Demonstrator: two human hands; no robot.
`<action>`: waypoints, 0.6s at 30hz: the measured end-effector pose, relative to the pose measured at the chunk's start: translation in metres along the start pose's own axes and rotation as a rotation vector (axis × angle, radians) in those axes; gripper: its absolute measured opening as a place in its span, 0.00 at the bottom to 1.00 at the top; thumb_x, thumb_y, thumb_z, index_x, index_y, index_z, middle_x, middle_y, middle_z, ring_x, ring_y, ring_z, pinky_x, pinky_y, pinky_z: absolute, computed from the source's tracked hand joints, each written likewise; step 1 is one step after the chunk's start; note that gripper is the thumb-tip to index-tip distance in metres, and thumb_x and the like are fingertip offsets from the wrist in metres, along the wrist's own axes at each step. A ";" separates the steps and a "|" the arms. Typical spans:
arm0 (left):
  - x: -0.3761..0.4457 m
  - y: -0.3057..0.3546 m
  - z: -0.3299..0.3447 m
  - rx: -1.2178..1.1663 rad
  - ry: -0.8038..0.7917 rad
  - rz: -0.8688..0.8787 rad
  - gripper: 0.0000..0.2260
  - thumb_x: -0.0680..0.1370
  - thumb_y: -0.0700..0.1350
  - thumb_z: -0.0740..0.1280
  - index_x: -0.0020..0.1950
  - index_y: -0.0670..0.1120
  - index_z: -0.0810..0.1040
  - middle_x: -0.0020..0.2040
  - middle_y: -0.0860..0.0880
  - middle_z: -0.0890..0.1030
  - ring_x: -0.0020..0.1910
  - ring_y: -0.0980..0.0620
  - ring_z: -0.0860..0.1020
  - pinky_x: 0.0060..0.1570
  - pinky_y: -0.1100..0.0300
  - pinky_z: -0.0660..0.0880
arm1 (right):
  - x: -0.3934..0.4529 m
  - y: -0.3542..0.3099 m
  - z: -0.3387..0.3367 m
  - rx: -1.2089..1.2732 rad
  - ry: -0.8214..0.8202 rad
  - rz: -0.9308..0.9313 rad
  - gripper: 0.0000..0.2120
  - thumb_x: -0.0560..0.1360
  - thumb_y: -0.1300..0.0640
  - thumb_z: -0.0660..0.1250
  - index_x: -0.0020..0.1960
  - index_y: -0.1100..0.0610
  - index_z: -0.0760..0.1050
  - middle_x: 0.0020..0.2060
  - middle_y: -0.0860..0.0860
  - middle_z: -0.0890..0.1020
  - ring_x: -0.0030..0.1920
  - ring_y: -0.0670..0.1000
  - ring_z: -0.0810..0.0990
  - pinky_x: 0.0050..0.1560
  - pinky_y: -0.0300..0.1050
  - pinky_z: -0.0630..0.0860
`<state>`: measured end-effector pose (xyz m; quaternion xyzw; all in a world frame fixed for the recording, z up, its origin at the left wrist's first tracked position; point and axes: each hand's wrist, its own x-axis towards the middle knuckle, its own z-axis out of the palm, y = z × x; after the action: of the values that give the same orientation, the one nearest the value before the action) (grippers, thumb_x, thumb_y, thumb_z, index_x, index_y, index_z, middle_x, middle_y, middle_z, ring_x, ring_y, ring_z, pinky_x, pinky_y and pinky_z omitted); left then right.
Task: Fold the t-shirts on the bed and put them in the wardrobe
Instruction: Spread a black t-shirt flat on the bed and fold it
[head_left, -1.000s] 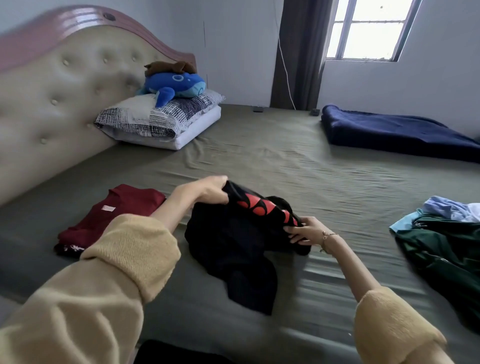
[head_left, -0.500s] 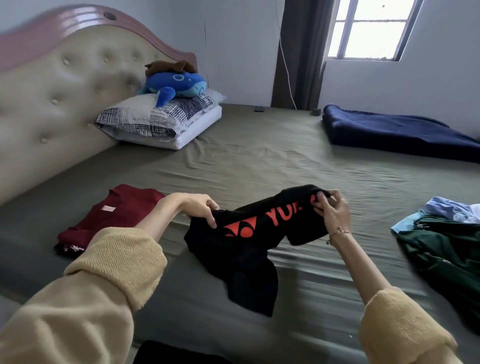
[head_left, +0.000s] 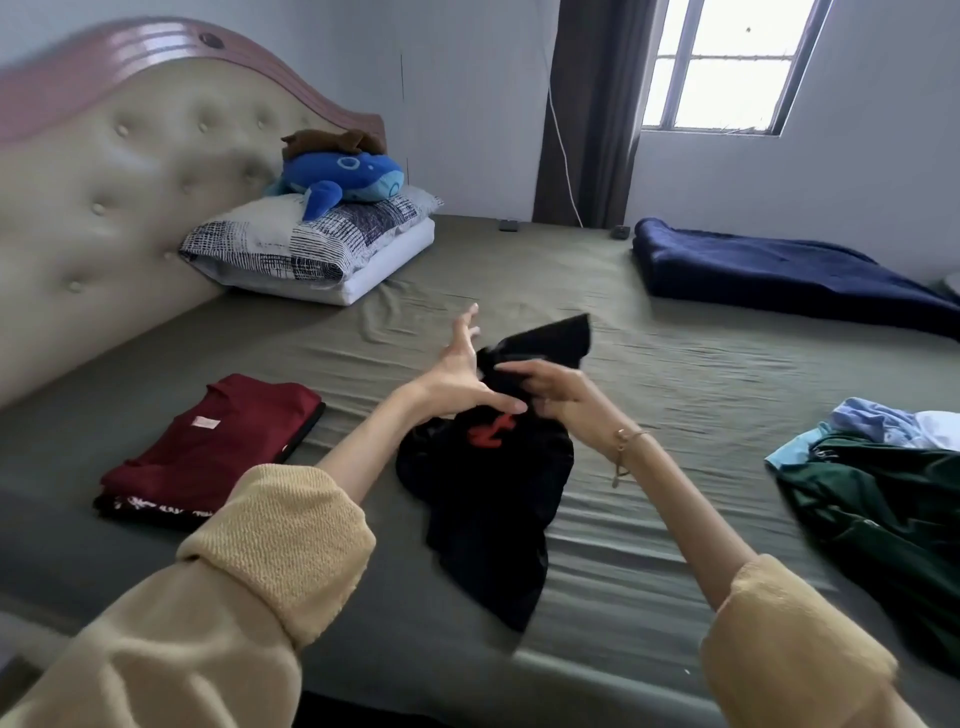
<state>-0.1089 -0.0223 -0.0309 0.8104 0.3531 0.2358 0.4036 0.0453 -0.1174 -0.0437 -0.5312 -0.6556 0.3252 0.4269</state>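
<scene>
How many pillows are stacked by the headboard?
2: a patterned pillow on top and a white pillow under it, with a blue plush whale lying on them. Others may be hidden.

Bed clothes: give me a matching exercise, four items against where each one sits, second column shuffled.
Items:
1. maroon t-shirt
2. black t-shirt
3. green garment
4. blue plush toy

Places:
A. on the stacked pillows by the headboard
B. held up in the middle, in the right hand
C. folded, at the left
D. in the loose pile at the right

Pairs: 1-C, 2-B, 3-D, 4-A
</scene>
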 end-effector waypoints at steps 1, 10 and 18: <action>0.000 -0.004 0.001 0.009 0.004 0.009 0.49 0.65 0.38 0.78 0.76 0.48 0.50 0.66 0.43 0.70 0.65 0.49 0.69 0.63 0.62 0.64 | 0.000 -0.001 0.009 -0.004 -0.099 0.029 0.36 0.66 0.84 0.51 0.67 0.56 0.69 0.60 0.47 0.75 0.61 0.39 0.72 0.55 0.28 0.69; -0.042 -0.083 -0.053 0.283 -0.300 -0.189 0.14 0.69 0.31 0.68 0.46 0.50 0.80 0.41 0.51 0.78 0.42 0.55 0.75 0.44 0.67 0.71 | 0.006 0.050 0.025 -0.198 0.148 0.264 0.22 0.71 0.74 0.63 0.63 0.60 0.69 0.57 0.54 0.78 0.60 0.55 0.77 0.54 0.36 0.71; -0.075 -0.122 -0.083 0.732 -0.313 -0.613 0.14 0.74 0.39 0.59 0.58 0.42 0.76 0.57 0.43 0.77 0.54 0.47 0.76 0.45 0.62 0.73 | 0.006 0.083 0.052 -0.539 -0.131 0.403 0.29 0.69 0.54 0.74 0.67 0.50 0.69 0.42 0.47 0.77 0.45 0.46 0.77 0.48 0.33 0.70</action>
<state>-0.2589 0.0124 -0.0914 0.7833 0.5699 -0.1573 0.1918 0.0326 -0.0918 -0.1376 -0.7218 -0.6259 0.2515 0.1550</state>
